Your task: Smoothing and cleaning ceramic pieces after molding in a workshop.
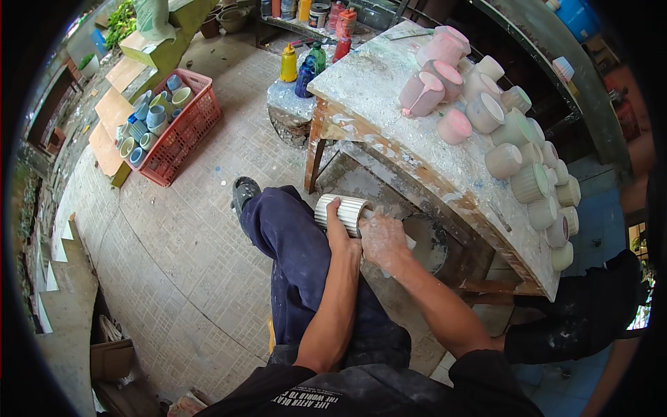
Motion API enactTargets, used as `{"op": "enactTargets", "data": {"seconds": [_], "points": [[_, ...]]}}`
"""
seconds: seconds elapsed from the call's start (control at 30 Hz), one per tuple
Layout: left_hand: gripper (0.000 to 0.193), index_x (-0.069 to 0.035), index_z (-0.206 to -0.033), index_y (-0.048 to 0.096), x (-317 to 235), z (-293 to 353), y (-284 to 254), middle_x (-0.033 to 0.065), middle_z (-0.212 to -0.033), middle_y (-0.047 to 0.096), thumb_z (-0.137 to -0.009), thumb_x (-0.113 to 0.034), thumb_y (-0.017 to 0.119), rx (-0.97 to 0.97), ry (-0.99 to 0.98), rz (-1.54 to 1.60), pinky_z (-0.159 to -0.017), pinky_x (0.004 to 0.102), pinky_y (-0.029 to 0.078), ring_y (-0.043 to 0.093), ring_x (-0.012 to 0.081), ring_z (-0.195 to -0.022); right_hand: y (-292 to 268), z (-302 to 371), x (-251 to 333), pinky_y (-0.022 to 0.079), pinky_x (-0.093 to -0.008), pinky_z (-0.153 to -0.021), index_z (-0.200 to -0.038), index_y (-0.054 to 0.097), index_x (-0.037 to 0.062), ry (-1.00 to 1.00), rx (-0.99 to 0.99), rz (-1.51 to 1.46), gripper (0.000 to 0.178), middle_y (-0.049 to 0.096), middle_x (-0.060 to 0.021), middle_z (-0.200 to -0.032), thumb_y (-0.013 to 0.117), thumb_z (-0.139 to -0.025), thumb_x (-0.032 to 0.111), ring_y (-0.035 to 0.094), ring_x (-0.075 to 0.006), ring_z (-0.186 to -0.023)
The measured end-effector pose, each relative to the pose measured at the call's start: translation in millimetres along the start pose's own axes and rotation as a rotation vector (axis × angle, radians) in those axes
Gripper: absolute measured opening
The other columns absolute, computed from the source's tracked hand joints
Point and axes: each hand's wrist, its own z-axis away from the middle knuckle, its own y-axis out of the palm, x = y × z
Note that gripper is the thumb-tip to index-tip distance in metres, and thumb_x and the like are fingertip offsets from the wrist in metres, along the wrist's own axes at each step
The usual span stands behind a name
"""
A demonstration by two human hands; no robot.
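Observation:
A white ribbed pot [332, 210] lies on its side just above my bent knee. My left hand [338, 226] is wrapped round it, with the thumb along the ribbed wall. At the pot's open end is my right hand [383, 238], its fingers curled in at the rim and coated with pale dust. A pale scrap [410, 242] shows beside that hand; what the fingers grip is mostly hidden. Below, a round dusty basin [432, 243] stands partly under the table.
A dust-covered table [389, 90] at the right holds many pastel pots [486, 112], some pink-topped. Paint bottles [288, 64] stand behind, on a block. A red plastic crate [186, 139] of blue and green pots sits at the far left. Another person [577, 313] is at the right.

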Motion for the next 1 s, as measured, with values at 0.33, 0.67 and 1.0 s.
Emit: {"op": "enactTargets", "data": {"seconds": [0.33, 0.67, 1.0], "points": [[0.037, -0.004, -0.102, 0.059, 1.3, -21.7, -0.4, 0.0097, -0.088, 0.066, -0.077, -0.028, 0.073, -0.074, 0.012, -0.072, -0.077, 0.0422, 0.057, 0.067, 0.0269, -0.077, -4.6, -24.9, 0.7, 0.052, -0.0457, -0.089, -0.104, 0.07, -0.0004, -0.062, 0.198, 0.144, 0.035, 0.054, -0.0306, -0.127, 0.069, -0.071, 0.012, 0.06, -0.0416, -0.11], [0.051, -0.001, -0.116, 0.054, 11.2, -23.1, -12.6, 0.014, -0.098, 0.062, -0.076, -0.027, 0.074, -0.128, 0.052, -0.206, -0.081, 0.0506, 0.056, 0.065, 0.0316, -0.087, 11.1, -10.6, -4.2, 0.057, -0.0419, -0.081, -0.1, 0.071, -0.0003, -0.095, 0.231, 0.105, 0.028, 0.07, -0.0198, -0.1, 0.067, -0.073, 0.008, 0.07, -0.0319, -0.097], [0.05, -0.003, -0.114, 0.057, 7.4, -15.2, -7.4, 0.0105, -0.097, 0.065, -0.076, -0.03, 0.076, -0.027, 0.063, -0.208, -0.08, 0.043, 0.055, 0.065, 0.0268, -0.087, 16.8, -6.2, -9.5, 0.05, -0.046, -0.093, -0.104, 0.069, -0.0027, -0.022, 0.093, -0.008, 0.035, 0.057, -0.033, -0.122, 0.069, -0.072, 0.012, 0.061, -0.0411, -0.11]]}}
